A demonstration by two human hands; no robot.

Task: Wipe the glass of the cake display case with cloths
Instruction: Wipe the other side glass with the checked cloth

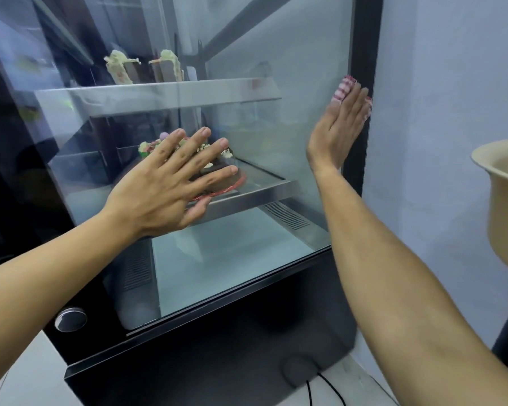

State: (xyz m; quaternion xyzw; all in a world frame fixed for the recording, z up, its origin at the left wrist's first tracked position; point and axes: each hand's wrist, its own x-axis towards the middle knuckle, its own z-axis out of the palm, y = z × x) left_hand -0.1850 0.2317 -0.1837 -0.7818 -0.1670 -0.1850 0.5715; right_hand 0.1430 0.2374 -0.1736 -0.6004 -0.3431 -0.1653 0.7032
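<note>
Right hand [339,127] presses a soft, limp cloth [346,86] flat (fingers straight) on the glass [276,54]; left hand [170,177] splayed, empty.

Cloth [346,86] mostly hidden under right hand [339,127], beige bowl [499,183] cut off at rt edge

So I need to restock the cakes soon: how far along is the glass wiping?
Nothing can be called finished: the glass looks hazy lower down. In hand: the right hand presses a red-and-white cloth flat against the pane's right edge, while the left hand rests spread on the glass with no cloth visible. The rest is left.
</note>
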